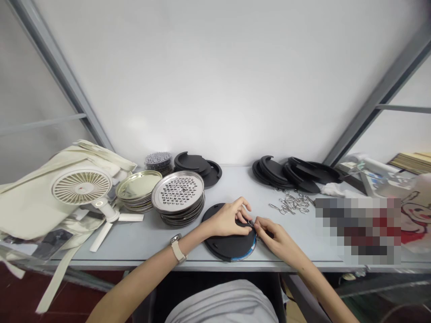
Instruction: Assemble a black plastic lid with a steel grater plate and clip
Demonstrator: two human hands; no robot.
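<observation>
In front of me on the table lies a round black disc (218, 240), with a strip of blue and white showing along its lower right edge. My left hand (232, 218) rests over it, thumb and curled fingers closed about a small metal clip (249, 222) at the disc's right edge. From the right, my right hand (271, 232) pinches at the same spot, fingertips touching the clip's end. Its fingers partly hide how the clip sits on the disc. A loose pile of metal clips with rings (294, 204) lies beyond my right hand.
To the left stand a stack of perforated metal discs (178, 190), a stack of plain metal lids (139, 185) and a white fan (82, 186) before cream material (37, 197). Black round parts (190, 163) sit at the back, with more black parts (274, 172) to the right.
</observation>
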